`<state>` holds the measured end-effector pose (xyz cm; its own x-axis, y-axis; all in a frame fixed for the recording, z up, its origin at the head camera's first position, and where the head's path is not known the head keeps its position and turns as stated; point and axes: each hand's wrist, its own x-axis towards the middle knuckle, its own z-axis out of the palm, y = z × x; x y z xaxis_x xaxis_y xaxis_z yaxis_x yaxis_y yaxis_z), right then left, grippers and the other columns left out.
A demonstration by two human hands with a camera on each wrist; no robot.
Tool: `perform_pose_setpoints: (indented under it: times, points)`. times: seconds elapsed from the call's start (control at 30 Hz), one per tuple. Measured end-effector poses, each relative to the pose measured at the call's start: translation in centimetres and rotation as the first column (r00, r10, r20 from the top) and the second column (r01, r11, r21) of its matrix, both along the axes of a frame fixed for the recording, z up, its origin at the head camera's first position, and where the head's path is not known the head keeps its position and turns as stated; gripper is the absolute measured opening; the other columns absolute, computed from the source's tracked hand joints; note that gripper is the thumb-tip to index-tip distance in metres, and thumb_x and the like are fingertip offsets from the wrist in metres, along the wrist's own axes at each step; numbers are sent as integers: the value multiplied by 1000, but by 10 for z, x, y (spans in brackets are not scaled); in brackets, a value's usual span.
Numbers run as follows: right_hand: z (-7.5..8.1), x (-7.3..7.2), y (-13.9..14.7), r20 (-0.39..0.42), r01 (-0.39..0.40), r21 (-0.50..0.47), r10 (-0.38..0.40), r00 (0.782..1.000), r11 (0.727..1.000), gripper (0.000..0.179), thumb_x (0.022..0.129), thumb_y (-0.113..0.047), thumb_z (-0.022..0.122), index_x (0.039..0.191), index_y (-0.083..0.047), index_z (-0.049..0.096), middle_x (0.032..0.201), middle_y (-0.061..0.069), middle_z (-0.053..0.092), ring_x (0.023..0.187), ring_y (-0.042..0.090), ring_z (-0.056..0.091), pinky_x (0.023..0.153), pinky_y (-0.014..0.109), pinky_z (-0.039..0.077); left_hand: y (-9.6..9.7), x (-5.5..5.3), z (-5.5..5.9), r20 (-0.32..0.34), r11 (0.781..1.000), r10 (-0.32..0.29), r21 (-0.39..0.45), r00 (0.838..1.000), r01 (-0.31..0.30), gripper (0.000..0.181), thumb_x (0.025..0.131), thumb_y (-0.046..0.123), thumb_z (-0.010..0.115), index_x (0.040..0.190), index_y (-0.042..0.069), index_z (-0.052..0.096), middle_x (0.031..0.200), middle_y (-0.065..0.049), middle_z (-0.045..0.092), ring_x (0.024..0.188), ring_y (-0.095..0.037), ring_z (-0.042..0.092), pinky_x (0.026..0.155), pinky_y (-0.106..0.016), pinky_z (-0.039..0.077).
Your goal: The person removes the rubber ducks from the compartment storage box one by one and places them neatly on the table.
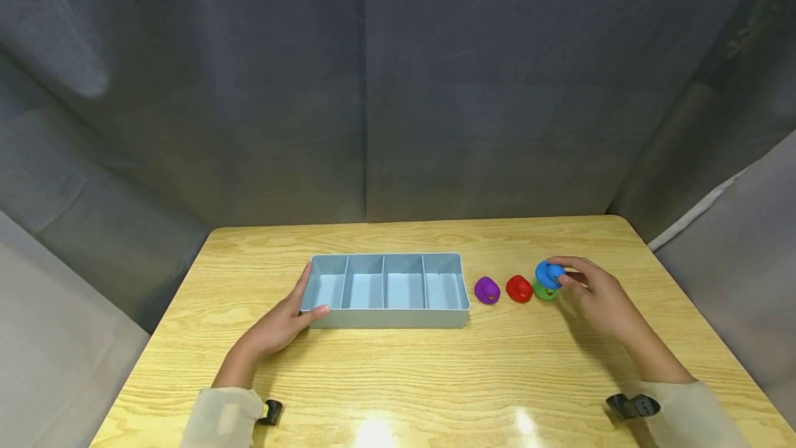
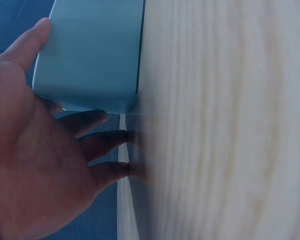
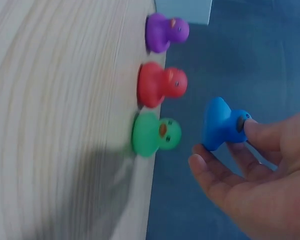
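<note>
In the head view, my right hand [image 1: 600,299] pinches a blue rubber duck [image 1: 551,274] between thumb and fingers. The right wrist view shows this blue duck [image 3: 221,124] held above the table, with the thumb at its head. Below it a green rubber duck [image 3: 149,135] sits on the table, partly covered by the blue one in the head view. My left hand [image 1: 281,323] rests at the left end of a light blue divided box [image 1: 388,319], its thumb along the front rim. In the left wrist view, the other fingers reach straight past the box's end [image 2: 92,55].
A red rubber duck [image 1: 519,289] and a purple rubber duck [image 1: 487,290] stand in a row between the box and the green duck. The wooden table [image 1: 398,372] has a dark cloth curtain [image 1: 485,88] behind it and light cloth at both sides.
</note>
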<state>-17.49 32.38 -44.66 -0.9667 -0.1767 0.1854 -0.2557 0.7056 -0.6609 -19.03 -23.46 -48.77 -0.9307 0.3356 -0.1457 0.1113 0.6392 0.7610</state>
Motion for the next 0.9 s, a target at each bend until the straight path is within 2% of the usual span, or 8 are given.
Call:
perform_pose_setpoints:
  times: [0.4,0.53,0.77,0.9]
  points:
    - [-14,-5,34,41,31,36,-33,999,999,37,110,-11,49,144,2,53,144,34,51,123,61,54,90,66,52,0,-1,-2,7,1000,4,5,1000,-4,96,104,48,58,163,38,-16,173,-8,-4,154,-46,19,119,-68,21]
    - [-20,-10,41,54,23,45,-26,998,999,36,109,-8,50,143,4,53,142,34,52,122,62,54,89,66,53,0,0,-1,10,1000,5,10,1000,-5,96,104,48,59,162,41,-17,173,-7,-4,154,-45,18,120,-68,21]
    - [-28,-16,50,109,21,66,-28,994,998,34,108,-6,52,140,7,55,140,38,53,121,61,55,91,67,52,1,0,-2,4,1000,4,18,1000,-4,96,104,46,59,164,36,-15,173,-8,-5,154,-45,16,119,-69,20]
    - [-33,-18,54,134,18,67,-27,991,998,33,107,-5,53,137,9,57,137,37,55,120,59,57,93,67,51,1,0,-2,0,1000,1,16,1000,-1,96,104,47,59,164,37,-16,173,-7,-5,155,-45,16,119,-69,20]
